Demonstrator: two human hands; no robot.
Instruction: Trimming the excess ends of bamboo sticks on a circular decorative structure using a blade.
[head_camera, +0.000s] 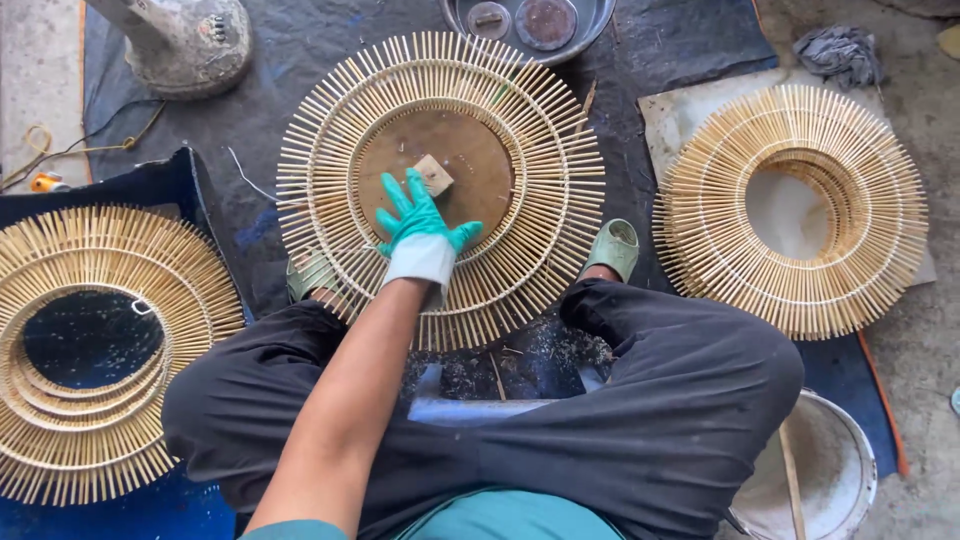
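Left hand (422, 228) in a green glove, fingers spread, presses a small tan rectangular block (434, 173) flat against the brown round centre board (470, 150) of a pale bamboo sunburst frame (540, 230); nothing is clasped. Frame lies on the dark floor mat (300, 60) near its far edge, between two green sandals (612, 248). Stacks of like frames (860, 250) sit either side. Right hand is out of view.
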